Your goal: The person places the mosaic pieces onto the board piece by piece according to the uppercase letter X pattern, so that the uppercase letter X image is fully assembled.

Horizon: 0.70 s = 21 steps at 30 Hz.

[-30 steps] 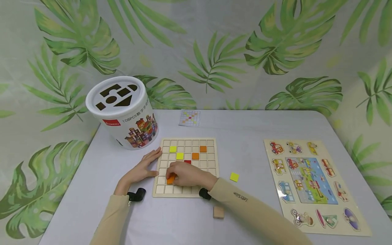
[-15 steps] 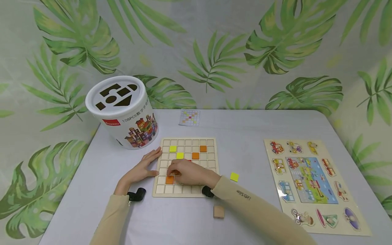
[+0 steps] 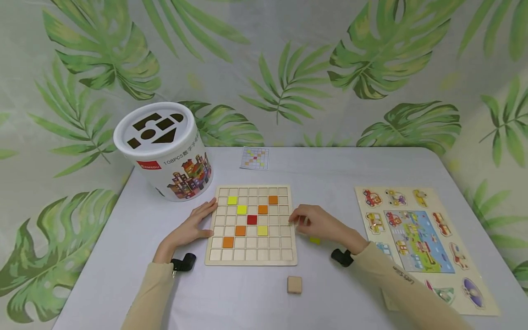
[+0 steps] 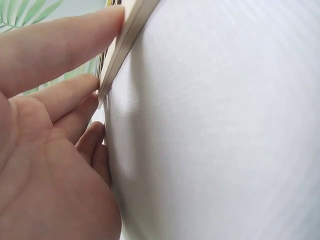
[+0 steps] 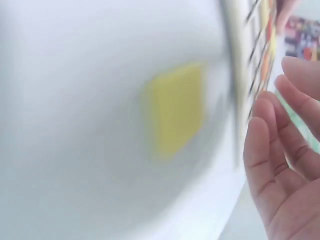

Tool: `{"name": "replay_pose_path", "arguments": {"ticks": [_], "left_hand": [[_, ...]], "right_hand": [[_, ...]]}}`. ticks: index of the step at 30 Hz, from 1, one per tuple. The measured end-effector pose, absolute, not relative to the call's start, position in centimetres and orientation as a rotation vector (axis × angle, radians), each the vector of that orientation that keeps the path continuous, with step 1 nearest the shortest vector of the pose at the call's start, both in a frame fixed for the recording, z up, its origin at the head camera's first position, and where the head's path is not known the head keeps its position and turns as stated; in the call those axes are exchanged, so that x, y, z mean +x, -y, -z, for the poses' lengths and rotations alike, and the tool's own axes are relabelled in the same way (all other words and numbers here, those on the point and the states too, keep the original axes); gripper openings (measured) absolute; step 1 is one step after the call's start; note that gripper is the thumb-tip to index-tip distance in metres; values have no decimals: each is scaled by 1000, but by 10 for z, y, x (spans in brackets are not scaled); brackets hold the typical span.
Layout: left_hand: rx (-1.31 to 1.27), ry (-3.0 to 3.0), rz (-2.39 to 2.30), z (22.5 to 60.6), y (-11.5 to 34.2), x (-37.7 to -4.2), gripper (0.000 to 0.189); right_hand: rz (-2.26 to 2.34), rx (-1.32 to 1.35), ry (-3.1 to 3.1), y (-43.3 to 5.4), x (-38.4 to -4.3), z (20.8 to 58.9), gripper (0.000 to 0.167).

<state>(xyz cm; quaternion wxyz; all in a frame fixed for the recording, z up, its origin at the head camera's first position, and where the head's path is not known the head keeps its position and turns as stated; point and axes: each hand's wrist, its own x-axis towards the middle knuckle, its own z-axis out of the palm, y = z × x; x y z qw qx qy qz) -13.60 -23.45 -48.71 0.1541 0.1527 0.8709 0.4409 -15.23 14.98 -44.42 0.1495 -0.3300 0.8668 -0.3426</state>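
A wooden grid board (image 3: 274, 241) lies flat, bearing a red tile (image 3: 252, 220) near its middle and several orange and yellow tiles on two crossing diagonals. Along the board's left edge, my left hand (image 3: 190, 230) rests with extended fingers; the left wrist view shows fingertips touching the board's side (image 4: 125, 40). My right hand (image 3: 319, 223) hovers by the right edge, fingers loosely bent and holding nothing. Below that hand a loose yellow tile (image 3: 315, 240) lies on the table, partly hidden in the head view but whole, though blurred, in the right wrist view (image 5: 180, 107).
A plain wooden block (image 3: 294, 285) sits in front of the board. Behind it lies a small printed pattern card (image 3: 254, 158). The large white bucket (image 3: 165, 151) stands at back left. To the right is a vehicle peg puzzle (image 3: 420, 243), partly under my right forearm.
My right hand has left the orange tiles at the board's lower left and moved right, past the board's edge. The red, orange and yellow tiles it covered now show. The left hand stays put.
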Motion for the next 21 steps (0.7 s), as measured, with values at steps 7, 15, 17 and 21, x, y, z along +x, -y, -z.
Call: {"name": "replay_pose_path", "arguments": {"ticks": [7,15,17,21], "left_hand": [[439,-2498,-1265,485,234,-135,78],[460,-2504,-1273,485,235,-135,77],[456,-2506,-1268,485,235,-135,78],[450,-2504,-1268,485,235,-135,78]], "right_hand": [[917,-913,-2546,-192,-141,450,19],[803,-860,-2569,-197,-133,455,27],[780,-868,-2588,-196,-133,456,27],[792,-886,-2604,-189,-134,457,28]]}}
